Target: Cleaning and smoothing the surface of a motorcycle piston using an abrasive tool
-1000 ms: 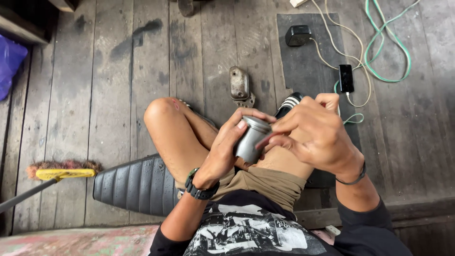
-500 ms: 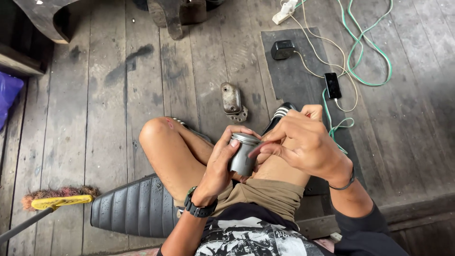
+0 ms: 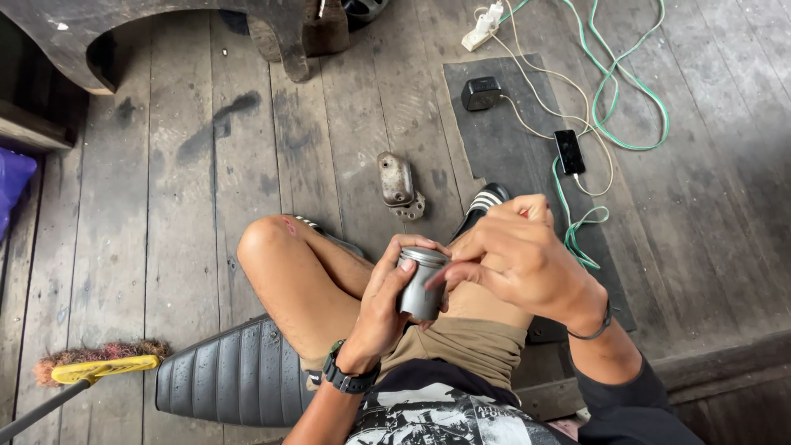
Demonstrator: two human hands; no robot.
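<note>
My left hand (image 3: 387, 301) wraps around a small grey metal cylinder (image 3: 418, 284), held upright above my lap. My right hand (image 3: 519, 259) comes in from the right, and its fingertips press on the cylinder's side near the top rim. A black watch is on my left wrist, a thin band on my right. I sit on a black ribbed seat cushion (image 3: 222, 375) with my bent knee (image 3: 264, 239) out to the left.
On the plank floor ahead lie a grey metal part (image 3: 397, 183), a black mat (image 3: 511, 156) with a phone (image 3: 569, 152), a black adapter (image 3: 480, 92) and green and white cables (image 3: 626, 99). A yellow-handled brush (image 3: 91, 369) lies left. A dark curved shell (image 3: 165, 33) stands at the top.
The view has tilted up, so the hands and cylinder sit lower in the picture. Both hands keep their hold; the right fingers have shifted slightly on the cylinder's rim.
</note>
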